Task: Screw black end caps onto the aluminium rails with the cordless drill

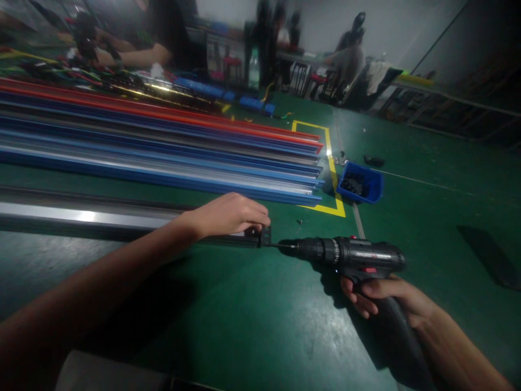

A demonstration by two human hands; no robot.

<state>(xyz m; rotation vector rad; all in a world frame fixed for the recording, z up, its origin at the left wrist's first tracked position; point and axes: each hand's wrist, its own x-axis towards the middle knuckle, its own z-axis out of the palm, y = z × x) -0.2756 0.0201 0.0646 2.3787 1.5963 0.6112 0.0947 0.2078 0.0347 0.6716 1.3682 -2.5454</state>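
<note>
My right hand (391, 298) is wrapped round the grip of a black cordless drill (358, 255) that points left. Its long thin bit reaches a small dark end bracket (265, 237) at the right end of a metal profile (122, 218). On that end rests my left hand (232, 214), its fingers curled down over the bracket and closed on it. The fingertips partly cover the bracket, and whether the bit sits in a screw is too small to tell. Just beyond, a tiny screw-like piece (300, 221) lies on the green surface.
Blue, grey and red profiles (203, 157) lie side by side behind my left hand. Yellow tape (336, 190) marks their right end. A blue bin (361, 183) of small dark parts stands behind the drill. A co-worker's arm (140, 57) is at the back left, near loose wires.
</note>
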